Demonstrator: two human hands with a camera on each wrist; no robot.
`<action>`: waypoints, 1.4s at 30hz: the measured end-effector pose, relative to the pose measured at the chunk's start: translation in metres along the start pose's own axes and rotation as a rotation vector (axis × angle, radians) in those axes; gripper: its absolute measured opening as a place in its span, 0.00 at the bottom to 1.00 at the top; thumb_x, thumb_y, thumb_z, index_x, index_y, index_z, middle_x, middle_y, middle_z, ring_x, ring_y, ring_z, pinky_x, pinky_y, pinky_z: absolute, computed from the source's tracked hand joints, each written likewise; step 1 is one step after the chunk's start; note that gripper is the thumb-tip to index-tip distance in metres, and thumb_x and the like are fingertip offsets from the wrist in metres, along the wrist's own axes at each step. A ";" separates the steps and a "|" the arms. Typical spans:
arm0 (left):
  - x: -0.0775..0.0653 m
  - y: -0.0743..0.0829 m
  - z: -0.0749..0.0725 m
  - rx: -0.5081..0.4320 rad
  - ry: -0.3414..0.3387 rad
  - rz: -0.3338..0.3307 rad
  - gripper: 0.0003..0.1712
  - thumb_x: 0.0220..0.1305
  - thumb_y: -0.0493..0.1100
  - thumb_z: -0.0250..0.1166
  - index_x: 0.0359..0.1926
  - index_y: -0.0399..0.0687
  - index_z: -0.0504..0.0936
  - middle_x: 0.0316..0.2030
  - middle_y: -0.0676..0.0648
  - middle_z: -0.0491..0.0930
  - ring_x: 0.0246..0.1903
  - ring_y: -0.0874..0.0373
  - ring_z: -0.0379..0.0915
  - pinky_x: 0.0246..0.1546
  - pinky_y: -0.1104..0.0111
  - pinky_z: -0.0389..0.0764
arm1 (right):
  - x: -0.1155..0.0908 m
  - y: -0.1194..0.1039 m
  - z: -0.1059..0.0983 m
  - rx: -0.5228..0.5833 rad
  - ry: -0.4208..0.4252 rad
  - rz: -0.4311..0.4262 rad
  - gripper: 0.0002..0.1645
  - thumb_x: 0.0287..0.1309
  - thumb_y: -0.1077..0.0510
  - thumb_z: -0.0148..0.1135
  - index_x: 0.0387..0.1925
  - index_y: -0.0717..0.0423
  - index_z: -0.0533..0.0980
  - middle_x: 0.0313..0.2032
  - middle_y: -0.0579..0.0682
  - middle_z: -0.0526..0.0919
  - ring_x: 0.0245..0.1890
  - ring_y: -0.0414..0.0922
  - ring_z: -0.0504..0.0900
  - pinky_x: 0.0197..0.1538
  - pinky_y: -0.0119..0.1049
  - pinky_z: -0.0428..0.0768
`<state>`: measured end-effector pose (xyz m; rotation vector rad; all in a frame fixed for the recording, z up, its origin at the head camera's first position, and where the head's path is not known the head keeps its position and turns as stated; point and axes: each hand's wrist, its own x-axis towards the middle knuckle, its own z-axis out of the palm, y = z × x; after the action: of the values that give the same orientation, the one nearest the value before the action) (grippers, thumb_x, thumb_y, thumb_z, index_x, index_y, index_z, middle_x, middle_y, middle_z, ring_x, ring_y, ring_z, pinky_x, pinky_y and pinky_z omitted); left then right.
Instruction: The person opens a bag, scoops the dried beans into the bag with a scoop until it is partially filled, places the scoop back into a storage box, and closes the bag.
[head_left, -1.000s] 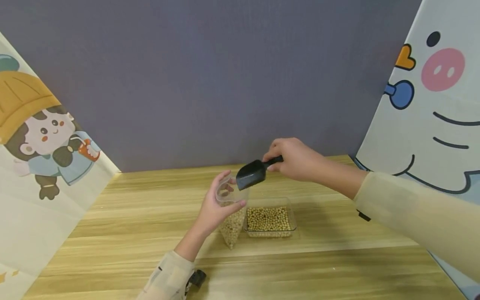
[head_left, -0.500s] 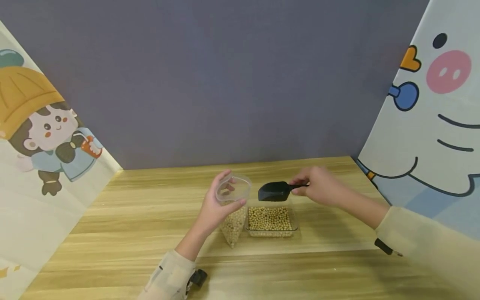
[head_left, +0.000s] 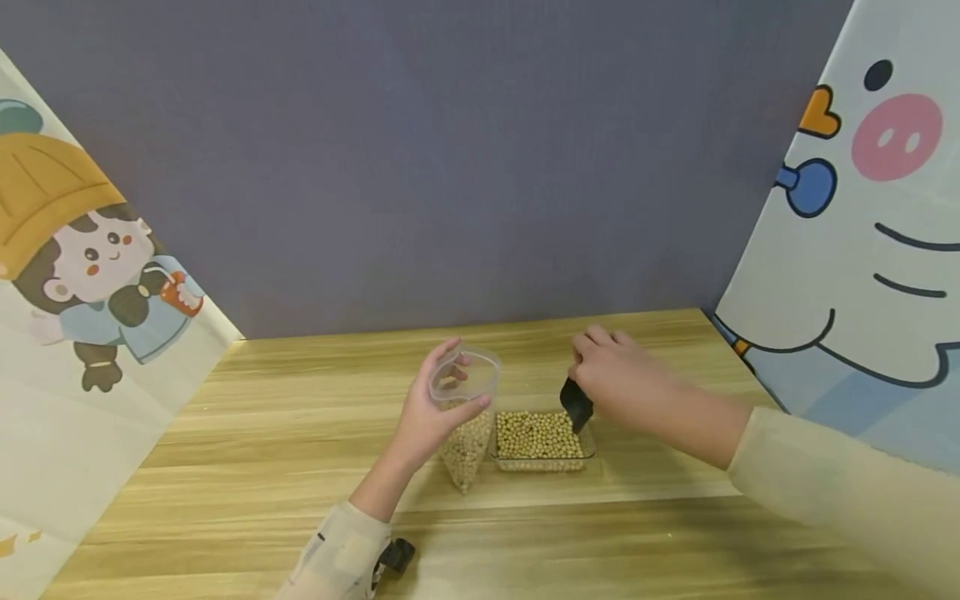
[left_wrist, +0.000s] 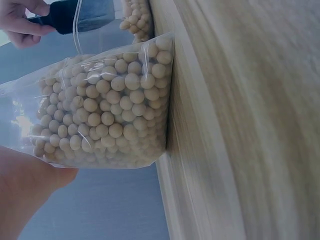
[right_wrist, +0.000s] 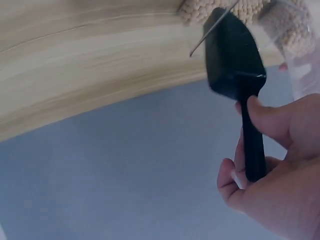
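Note:
My left hand (head_left: 431,417) grips the upper part of a clear plastic bag (head_left: 467,450) and spreads its mouth wide. Soybeans (left_wrist: 107,107) fill the lower part of the bag, which stands on the table. In my right hand (head_left: 618,379) is the handle of a black scoop (right_wrist: 232,55), pinched between thumb and fingers. The scoop's tip points down at the right end of a clear rectangular container (head_left: 588,457) holding more soybeans (head_left: 536,435). Whether the tip touches those beans I cannot tell. The container sits just right of the bag.
Light wood-grain table (head_left: 300,467) lies under everything. A grey-blue panel (head_left: 465,167) rises behind it. Printed panels with cartoon figures stand at the left (head_left: 112,275) and right (head_left: 862,250).
The right hand has carried the scoop from over the bag's mouth rightward and down to the container, tilting its tip downward. The left hand and bag have stayed nearly still.

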<state>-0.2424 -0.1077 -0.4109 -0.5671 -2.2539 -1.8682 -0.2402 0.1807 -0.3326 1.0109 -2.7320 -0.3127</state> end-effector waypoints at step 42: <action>-0.002 0.006 0.006 0.030 0.015 -0.049 0.52 0.58 0.35 0.78 0.80 0.51 0.63 0.63 0.40 0.76 0.61 0.43 0.72 0.74 0.42 0.71 | -0.014 -0.011 0.027 0.309 0.090 0.000 0.07 0.59 0.64 0.76 0.40 0.54 0.88 0.44 0.46 0.78 0.44 0.45 0.73 0.44 0.42 0.78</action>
<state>-0.2378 -0.1012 -0.4069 -0.4961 -2.3026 -1.8515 -0.2302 0.1850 -0.3636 1.0681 -2.7511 0.1573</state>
